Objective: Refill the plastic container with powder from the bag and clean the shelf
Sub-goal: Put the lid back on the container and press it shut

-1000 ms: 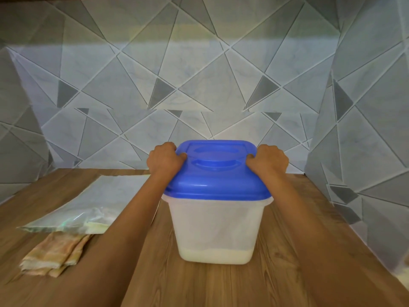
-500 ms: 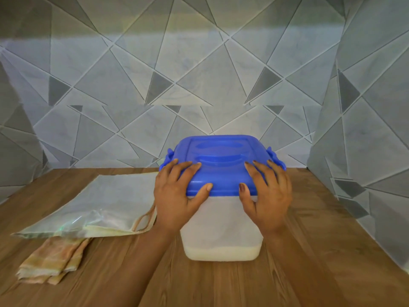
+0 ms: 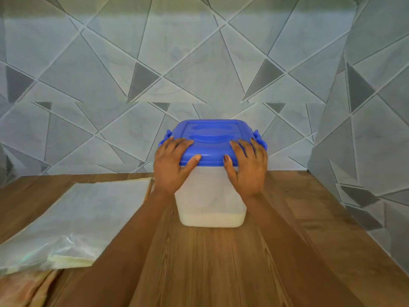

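On the shelf point(image 3: 221, 273) stands the tub point(image 3: 210, 196), with a little white powder point(image 3: 212, 220) at the bottom. Its blue lid point(image 3: 212, 138) is on. The left hand point(image 3: 171, 165) and right hand point(image 3: 249, 167) lie flat on the lid's front corners, fingers straight, grip loose. The bag point(image 3: 84, 218) lies flat to the left, on top of a folded cloth point(image 3: 24, 289).

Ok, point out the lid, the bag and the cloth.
lid point(image 3: 212, 132): head view, centre of its top.
bag point(image 3: 88, 216): head view, middle of its face.
cloth point(image 3: 22, 289): head view, part showing below the bag.
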